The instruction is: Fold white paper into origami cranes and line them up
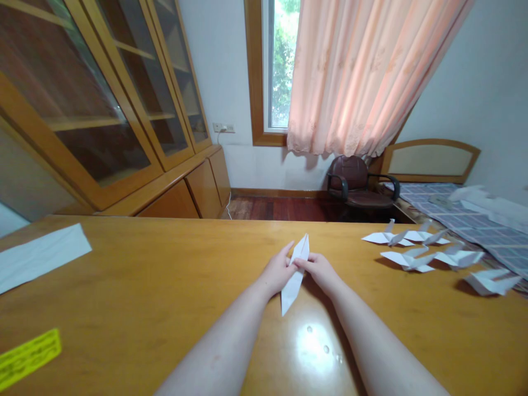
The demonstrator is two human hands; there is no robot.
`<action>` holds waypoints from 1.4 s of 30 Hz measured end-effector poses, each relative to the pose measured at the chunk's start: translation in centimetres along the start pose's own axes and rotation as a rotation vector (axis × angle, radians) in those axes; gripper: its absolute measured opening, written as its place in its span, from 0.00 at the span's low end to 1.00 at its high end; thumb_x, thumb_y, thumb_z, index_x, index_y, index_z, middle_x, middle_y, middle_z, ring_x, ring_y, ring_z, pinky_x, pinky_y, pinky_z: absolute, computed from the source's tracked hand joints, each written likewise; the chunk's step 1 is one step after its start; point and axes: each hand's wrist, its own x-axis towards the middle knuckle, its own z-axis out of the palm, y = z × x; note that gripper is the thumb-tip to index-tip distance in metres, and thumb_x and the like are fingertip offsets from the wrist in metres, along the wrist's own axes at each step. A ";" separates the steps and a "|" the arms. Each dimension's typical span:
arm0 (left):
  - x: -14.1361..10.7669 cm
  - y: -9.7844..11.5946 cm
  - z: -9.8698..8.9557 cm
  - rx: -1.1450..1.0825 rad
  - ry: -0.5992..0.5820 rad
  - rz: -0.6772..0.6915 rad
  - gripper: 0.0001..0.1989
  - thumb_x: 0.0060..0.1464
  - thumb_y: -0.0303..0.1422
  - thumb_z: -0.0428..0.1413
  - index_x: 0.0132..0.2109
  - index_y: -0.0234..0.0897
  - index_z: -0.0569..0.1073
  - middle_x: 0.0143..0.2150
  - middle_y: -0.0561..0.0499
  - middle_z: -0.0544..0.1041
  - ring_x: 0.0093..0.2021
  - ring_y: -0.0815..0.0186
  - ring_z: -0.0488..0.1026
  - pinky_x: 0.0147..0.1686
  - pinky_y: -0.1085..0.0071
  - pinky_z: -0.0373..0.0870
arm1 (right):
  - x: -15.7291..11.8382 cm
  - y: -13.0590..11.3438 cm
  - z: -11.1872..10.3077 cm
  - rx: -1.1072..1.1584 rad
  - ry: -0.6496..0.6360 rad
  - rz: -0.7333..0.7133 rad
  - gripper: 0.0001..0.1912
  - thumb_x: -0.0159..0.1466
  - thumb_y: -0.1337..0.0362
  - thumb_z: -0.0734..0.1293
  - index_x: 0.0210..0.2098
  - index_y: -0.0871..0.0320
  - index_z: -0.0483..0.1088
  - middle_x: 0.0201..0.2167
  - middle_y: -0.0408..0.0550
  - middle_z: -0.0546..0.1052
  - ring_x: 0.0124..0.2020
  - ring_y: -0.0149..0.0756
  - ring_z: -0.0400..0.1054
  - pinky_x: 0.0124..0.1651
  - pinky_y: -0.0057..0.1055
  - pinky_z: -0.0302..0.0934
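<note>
A narrow folded white paper (292, 286), pointed at both ends, is held between my two hands over the middle of the wooden table (165, 297). My left hand (279, 272) grips its left edge, with the thumb near the paper's middle and a finger sticking out beyond it. From the right side, my right hand (319, 268) pinches the paper, its thumb lying across the front. The fingers behind the paper are hidden. One tip of the paper points away from me, the other toward me.
Several folded paper birds (412, 258) stand at the table's right. White paper (43, 253) lies at the far left, above a yellow label (31, 357). Beyond the table are a glass-door cabinet (124, 110), a brown chair (355, 181) and a bed (437, 192).
</note>
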 end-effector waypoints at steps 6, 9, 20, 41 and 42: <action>-0.3 0.3 0.1 0.042 -0.057 -0.030 0.38 0.50 0.37 0.55 0.64 0.38 0.48 0.23 0.56 0.68 0.20 0.73 0.62 0.19 0.78 0.56 | -0.1 0.0 -0.2 0.073 0.064 0.060 0.16 0.48 0.55 0.70 0.27 0.64 0.74 0.24 0.50 0.76 0.24 0.34 0.67 0.30 0.30 0.57; -0.3 0.4 0.1 0.074 -0.067 -0.055 0.37 0.49 0.36 0.55 0.64 0.36 0.50 0.25 0.54 0.70 0.23 0.71 0.65 0.21 0.77 0.59 | 0.0 0.2 -0.4 0.128 0.124 0.060 0.17 0.48 0.53 0.70 0.24 0.64 0.73 0.20 0.48 0.75 0.21 0.33 0.65 0.27 0.29 0.56; -0.7 0.9 0.1 0.029 -0.128 -0.043 0.38 0.47 0.37 0.57 0.63 0.36 0.52 0.27 0.52 0.74 0.22 0.70 0.67 0.21 0.76 0.60 | 0.6 0.8 -1.5 0.152 0.417 -0.062 0.19 0.47 0.49 0.69 0.18 0.60 0.69 0.16 0.45 0.70 0.20 0.33 0.61 0.24 0.29 0.53; 0.0 0.8 -0.3 0.028 0.123 -0.030 0.35 0.51 0.37 0.54 0.63 0.38 0.51 0.22 0.56 0.69 0.21 0.72 0.64 0.20 0.77 0.57 | 0.4 -0.2 -0.6 -0.136 0.169 -0.061 0.17 0.49 0.51 0.68 0.19 0.60 0.68 0.17 0.43 0.69 0.21 0.29 0.60 0.27 0.27 0.52; 0.1 0.8 -0.3 0.017 0.127 -0.033 0.34 0.51 0.37 0.54 0.63 0.38 0.52 0.22 0.56 0.69 0.21 0.72 0.64 0.20 0.78 0.57 | 0.4 -0.2 -0.6 -0.139 0.177 -0.062 0.17 0.49 0.51 0.68 0.18 0.60 0.67 0.17 0.43 0.68 0.21 0.29 0.60 0.27 0.27 0.52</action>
